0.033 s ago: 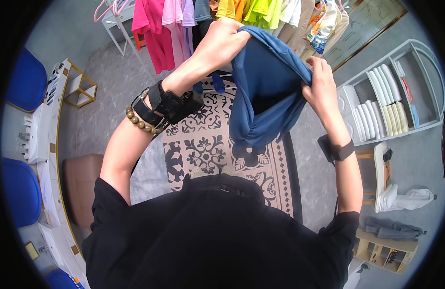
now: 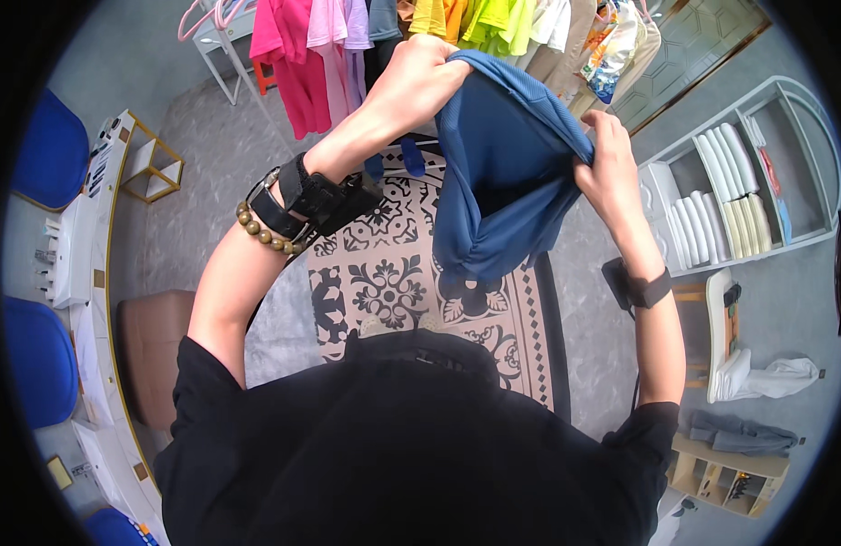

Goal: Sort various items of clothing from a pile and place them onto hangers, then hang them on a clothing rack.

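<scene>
Before me hangs a blue knitted-looking garment (image 2: 502,164), its wide opening stretched apart between my hands. At the opening's upper left corner, my left hand (image 2: 418,80) is closed on the edge, its fingertips partly hidden. My right hand (image 2: 611,162) pinches the opposite edge at the right, thumb near me. The inside of the cloth shows dark in the middle, and the lower part droops in folds over the rug. Which kind of garment it is, I cannot tell.
Ahead, a rack carries many-coloured clothes (image 2: 293,64). Beneath the garment lies a patterned rug (image 2: 388,291). Grey shelves (image 2: 661,182) with folded towels stand right, near a white chair (image 2: 719,337). At left are a brown stool (image 2: 156,355), a long counter (image 2: 97,273) and blue chairs (image 2: 40,364).
My right hand and the garment edge in it sit very slightly farther right and lower. My left hand keeps its hold in nearly the same place.
</scene>
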### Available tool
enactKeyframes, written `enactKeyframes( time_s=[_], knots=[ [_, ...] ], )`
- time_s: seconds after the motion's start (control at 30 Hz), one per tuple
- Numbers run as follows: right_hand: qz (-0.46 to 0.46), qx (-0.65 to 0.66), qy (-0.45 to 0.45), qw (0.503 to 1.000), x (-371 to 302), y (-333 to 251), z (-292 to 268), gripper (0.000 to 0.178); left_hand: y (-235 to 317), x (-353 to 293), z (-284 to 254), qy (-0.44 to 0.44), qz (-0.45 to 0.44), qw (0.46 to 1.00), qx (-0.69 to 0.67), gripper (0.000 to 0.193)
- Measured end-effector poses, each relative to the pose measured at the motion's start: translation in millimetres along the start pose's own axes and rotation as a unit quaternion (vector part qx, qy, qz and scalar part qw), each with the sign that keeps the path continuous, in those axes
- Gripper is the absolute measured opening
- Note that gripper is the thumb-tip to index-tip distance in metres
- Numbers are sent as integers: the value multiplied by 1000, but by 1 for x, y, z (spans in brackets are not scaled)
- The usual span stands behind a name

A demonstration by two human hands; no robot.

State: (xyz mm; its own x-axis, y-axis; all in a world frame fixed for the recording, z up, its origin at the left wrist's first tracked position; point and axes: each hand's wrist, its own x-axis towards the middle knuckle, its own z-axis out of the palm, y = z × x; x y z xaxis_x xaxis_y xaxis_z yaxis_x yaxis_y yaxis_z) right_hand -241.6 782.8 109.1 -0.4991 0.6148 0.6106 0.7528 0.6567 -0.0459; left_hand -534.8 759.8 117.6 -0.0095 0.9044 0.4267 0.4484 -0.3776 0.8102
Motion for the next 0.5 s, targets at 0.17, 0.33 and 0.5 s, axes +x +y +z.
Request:
enactKeyframes(
  time_s=[0.17,0.33,0.5],
  knots=[
    [119,171,-104,972,-5,4,-17,35,-2,-17,-15,8,1,999,41,26],
    [269,432,-66,858,-8,-1,-4,35,17,-29,-7,-30,-27,999,-6,26],
    [267,664,-85,693,-11,-49,-4,39,36,-28,24,-111,-108,960,-234,29]
  ],
)
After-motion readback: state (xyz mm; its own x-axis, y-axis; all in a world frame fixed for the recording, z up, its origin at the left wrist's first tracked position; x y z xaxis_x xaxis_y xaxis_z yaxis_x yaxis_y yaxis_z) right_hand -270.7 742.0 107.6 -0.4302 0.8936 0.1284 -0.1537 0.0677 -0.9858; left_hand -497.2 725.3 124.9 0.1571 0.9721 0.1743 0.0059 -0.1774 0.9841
